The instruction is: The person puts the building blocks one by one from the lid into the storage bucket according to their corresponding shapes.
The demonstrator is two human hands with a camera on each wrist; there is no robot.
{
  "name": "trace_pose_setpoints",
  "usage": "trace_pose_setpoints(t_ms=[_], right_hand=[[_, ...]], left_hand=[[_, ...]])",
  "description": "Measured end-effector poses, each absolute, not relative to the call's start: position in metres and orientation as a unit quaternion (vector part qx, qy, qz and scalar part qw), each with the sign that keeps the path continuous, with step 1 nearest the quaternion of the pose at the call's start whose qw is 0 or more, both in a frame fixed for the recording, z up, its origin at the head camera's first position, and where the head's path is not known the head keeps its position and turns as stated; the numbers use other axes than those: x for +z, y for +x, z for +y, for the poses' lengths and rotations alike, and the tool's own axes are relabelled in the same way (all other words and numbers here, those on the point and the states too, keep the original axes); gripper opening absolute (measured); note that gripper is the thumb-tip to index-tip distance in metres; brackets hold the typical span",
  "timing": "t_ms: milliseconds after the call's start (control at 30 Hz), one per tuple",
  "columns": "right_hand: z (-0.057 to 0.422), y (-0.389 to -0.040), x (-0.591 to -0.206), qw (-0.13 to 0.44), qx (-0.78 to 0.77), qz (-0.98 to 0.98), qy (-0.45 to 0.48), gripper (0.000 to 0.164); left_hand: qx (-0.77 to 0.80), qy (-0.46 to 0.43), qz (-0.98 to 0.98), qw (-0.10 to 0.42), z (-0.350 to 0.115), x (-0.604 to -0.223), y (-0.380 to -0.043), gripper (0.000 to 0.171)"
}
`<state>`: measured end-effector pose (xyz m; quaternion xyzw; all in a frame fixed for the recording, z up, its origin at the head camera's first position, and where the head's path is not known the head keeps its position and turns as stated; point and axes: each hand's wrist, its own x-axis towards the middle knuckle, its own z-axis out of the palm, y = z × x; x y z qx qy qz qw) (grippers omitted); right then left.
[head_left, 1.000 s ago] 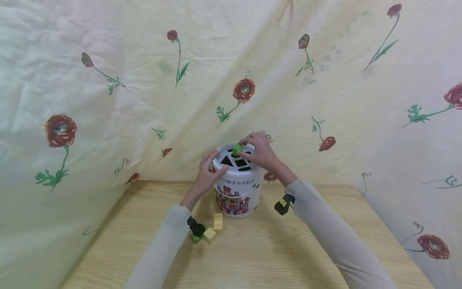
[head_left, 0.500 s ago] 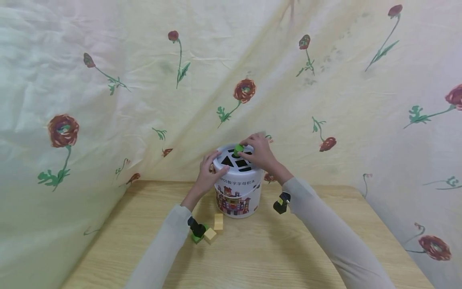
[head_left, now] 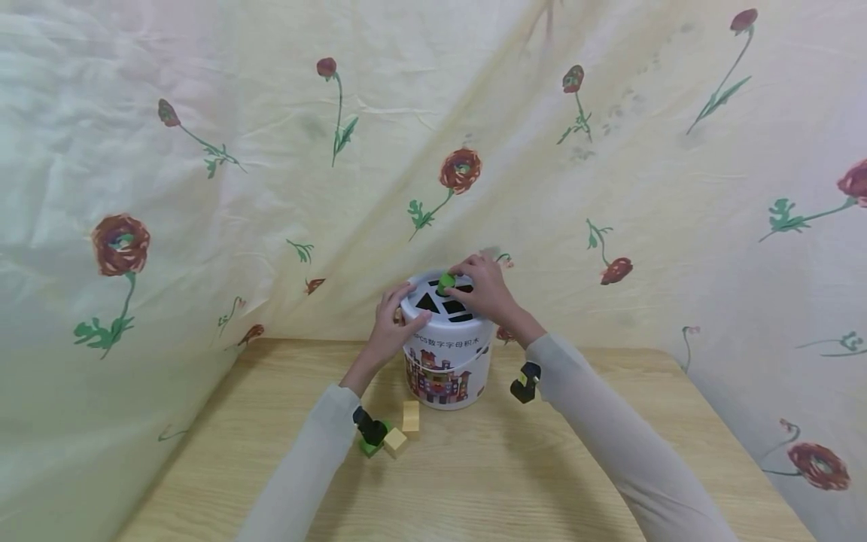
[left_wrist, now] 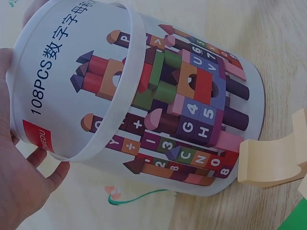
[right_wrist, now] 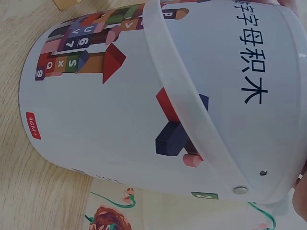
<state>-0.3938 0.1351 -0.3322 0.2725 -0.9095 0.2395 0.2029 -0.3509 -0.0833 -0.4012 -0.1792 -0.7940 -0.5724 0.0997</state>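
Pinching the green block (head_left: 446,282) in its fingers, the right hand (head_left: 488,290) is over the lid (head_left: 441,320), mid-frame. Its wrist (head_left: 530,331) just swung a bit left; the block sticks up, so it seems not all in. The left hand (head_left: 391,331) grips the bucket (head_left: 447,380).

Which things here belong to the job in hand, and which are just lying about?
In the job:
green cylinder, pinched at a hole in the lid
right hand, pinching it
left hand, on the lid's rim
bucket, under the lid

Lying about, perhaps for later:
curved pale block
small pale block
green block, partly hidden
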Motion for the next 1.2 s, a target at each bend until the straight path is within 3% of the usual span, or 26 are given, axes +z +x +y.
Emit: trace_pose_setpoints(t_ms=[1200], right_hand=[[0.142, -0.382, -0.343, 0.241, 0.288, -0.881, 0.289, 0.038]], left_hand=[[-0.58, -0.177, -0.789, 0.097, -0.084, -0.402, -0.35, 0.071]])
